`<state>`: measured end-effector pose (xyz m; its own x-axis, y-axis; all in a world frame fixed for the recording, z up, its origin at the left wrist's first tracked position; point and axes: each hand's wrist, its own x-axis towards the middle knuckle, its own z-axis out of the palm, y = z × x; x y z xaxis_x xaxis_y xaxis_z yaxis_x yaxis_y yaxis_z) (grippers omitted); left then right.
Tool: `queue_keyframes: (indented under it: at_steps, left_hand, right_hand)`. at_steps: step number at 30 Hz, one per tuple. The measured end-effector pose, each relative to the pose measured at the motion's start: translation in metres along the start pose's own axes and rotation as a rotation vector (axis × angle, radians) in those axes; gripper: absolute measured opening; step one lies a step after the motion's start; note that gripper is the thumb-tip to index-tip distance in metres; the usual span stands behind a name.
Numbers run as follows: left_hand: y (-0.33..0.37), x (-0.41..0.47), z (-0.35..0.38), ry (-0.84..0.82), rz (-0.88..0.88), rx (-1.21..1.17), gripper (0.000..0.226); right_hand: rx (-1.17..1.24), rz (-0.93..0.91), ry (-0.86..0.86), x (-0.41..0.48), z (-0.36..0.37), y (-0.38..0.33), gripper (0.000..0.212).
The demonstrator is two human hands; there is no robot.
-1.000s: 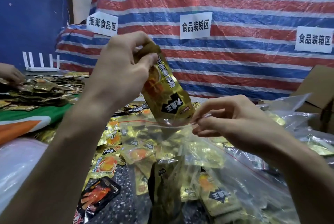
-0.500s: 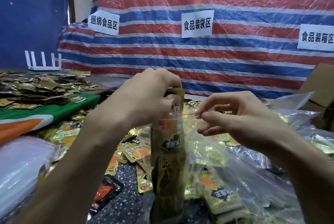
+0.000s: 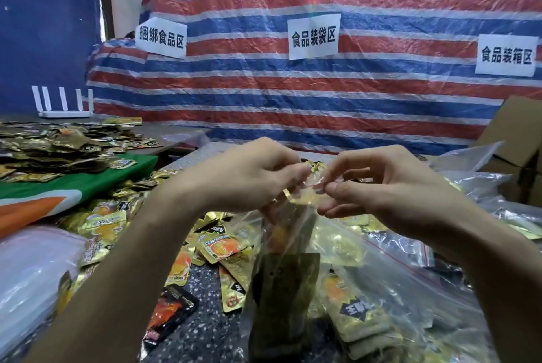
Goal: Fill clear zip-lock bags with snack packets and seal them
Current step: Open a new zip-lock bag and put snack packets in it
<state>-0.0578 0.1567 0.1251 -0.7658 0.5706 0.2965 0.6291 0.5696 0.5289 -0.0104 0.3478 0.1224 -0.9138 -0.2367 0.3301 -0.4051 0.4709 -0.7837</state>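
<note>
Tarpaulin (image 3: 293, 98) striped red, white and blue is hung across the whole background, and three white paper signs (image 3: 313, 36) with black characters are fixed to it. Below it, a dark speckled table (image 3: 205, 330) is strewn with loose snack packets (image 3: 218, 246), mostly gold foil. A green and orange cloth (image 3: 58, 192) is laid at the left, and a further heap of packets (image 3: 58, 145) is piled on it. A cardboard box (image 3: 516, 134) is seen at the right edge, and a white router (image 3: 63, 104) at the far left.

The left forearm (image 3: 117, 260) and right forearm (image 3: 484, 260) are raised from the bottom corners and brought together at the centre, above the table. Between them a clear zip-lock bag (image 3: 296, 224) is held upright by its mouth, its body hanging down toward the table. A dark olive packet (image 3: 281, 298) is seen standing inside its lower part, and a gold packet (image 3: 302, 200) just under the mouth.

The left hand (image 3: 252, 175) is turned with its back to the camera, its fingers curled, and the bag's top edge is pinched between thumb and forefinger. The same edge is pinched by the thumb and forefinger of the right hand (image 3: 390, 186), with the other fingers loosely curled beneath. The two sets of fingertips are set just beside each other. Whether the zip strip is closed cannot be told.
</note>
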Motion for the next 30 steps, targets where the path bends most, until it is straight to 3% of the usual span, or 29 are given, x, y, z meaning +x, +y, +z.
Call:
queue_keyframes:
  at_steps: [2, 4, 7, 9, 14, 17, 20, 24, 28, 30]
  left_hand:
    - [-0.008, -0.002, -0.008, -0.081, -0.074, -0.11, 0.05]
    - [-0.02, -0.01, -0.023, -0.182, -0.131, 0.053, 0.061]
    - [-0.04, -0.021, -0.042, -0.317, -0.207, 0.175, 0.031]
    - [-0.045, -0.023, -0.045, -0.263, -0.215, 0.132, 0.006]
    - [-0.046, -0.014, -0.04, -0.014, -0.106, 0.157, 0.011]
    - [-0.049, -0.014, -0.041, -0.06, -0.129, 0.093, 0.008]
    - [-0.054, -0.016, -0.044, -0.114, -0.152, 0.046, 0.021]
    - [-0.057, -0.02, -0.052, -0.041, -0.054, -0.141, 0.02]
    - [-0.061, -0.019, -0.055, 0.036, -0.04, -0.303, 0.038]
    - [-0.062, -0.019, -0.057, 0.029, -0.053, -0.301, 0.03]
  right_hand:
    - [-0.008, 0.021, -0.001, 0.001, 0.001, 0.001, 0.015]
    - [-0.009, 0.03, 0.013, 0.002, 0.001, 0.003, 0.014]
    - [0.02, 0.033, 0.032, 0.004, 0.0, 0.005, 0.012]
    - [0.026, 0.029, 0.024, 0.005, 0.0, 0.006, 0.013]
    - [-0.047, 0.004, 0.053, 0.005, -0.005, 0.009, 0.015]
    - [-0.117, -0.002, 0.07, 0.004, -0.012, 0.013, 0.014]
    - [-0.135, -0.008, 0.089, 0.003, -0.015, 0.015, 0.014]
    - [-0.114, 0.006, 0.111, 0.001, -0.02, 0.012, 0.013]
    - [-0.02, 0.045, 0.098, -0.003, -0.028, 0.006, 0.021]
    - [0.022, 0.065, 0.115, -0.004, -0.029, 0.006, 0.022]
